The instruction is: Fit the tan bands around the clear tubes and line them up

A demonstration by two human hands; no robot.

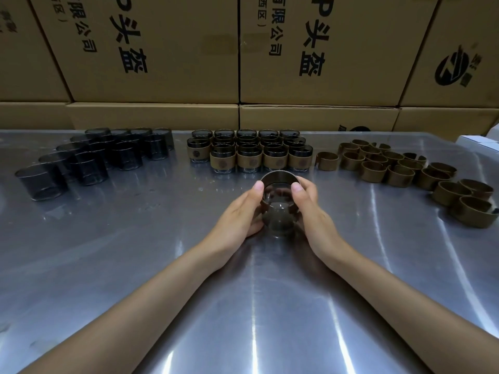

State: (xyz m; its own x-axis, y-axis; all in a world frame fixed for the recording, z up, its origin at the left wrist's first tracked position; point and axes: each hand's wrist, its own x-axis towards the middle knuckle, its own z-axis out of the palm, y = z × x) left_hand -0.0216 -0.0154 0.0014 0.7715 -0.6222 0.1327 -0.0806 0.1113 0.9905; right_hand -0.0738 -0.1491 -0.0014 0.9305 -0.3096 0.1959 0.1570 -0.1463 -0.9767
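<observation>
Stacked cardboard cartons (151, 49) printed with black characters walled off the far edge of a brushed steel table (135, 265). Near the middle of that table, the left hand (237, 211) and the right hand (310, 209) cupped one clear tube (279, 211) between them, the tube tipped so that its open mouth faced the camera. Each hand's fingers curled round the tube's far and under sides, out of sight, while each thumb lay along the near rim, left thumb on the left edge, right thumb on the right. A tan band (280, 176) sat round the tube's far end, showing above the thumbs; how far along the tube it had been seated could not be told.

Just beyond the held tube stood a block of finished tubes (251, 152), each wearing its band, in close rows. Left of that block, well apart from the hands, bare clear tubes (89, 160) stood in loose rows. Right of the block lay loose tan bands (399, 168), trailing toward the table's right edge, where a white box corner (478, 141) showed.
</observation>
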